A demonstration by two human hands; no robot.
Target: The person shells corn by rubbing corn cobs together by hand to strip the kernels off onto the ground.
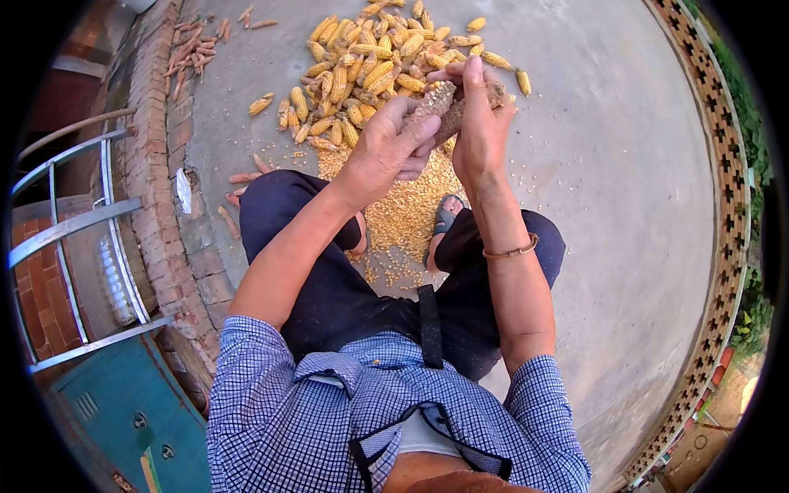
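My left hand point(385, 146) is closed around a pale, mostly stripped corn cob point(436, 99), whose tip points up and away from me. My right hand point(483, 131) grips a brown bare cob point(449, 125), its thumb raised along it. The two cobs cross and touch between my hands; my fingers cover parts of both. Beyond them lies a pile of yellow corn ears point(353, 70). Loose corn kernels point(407, 209) are spread over the ground below my hands, between my sandalled feet.
Bare cobs point(193, 53) lie heaped at the upper left by a brick edge point(156, 164), with a few more near my left knee. A metal railing point(78, 230) and a teal metal door point(127, 403) stand left. A latticed brick wall point(727, 172) curves along the right.
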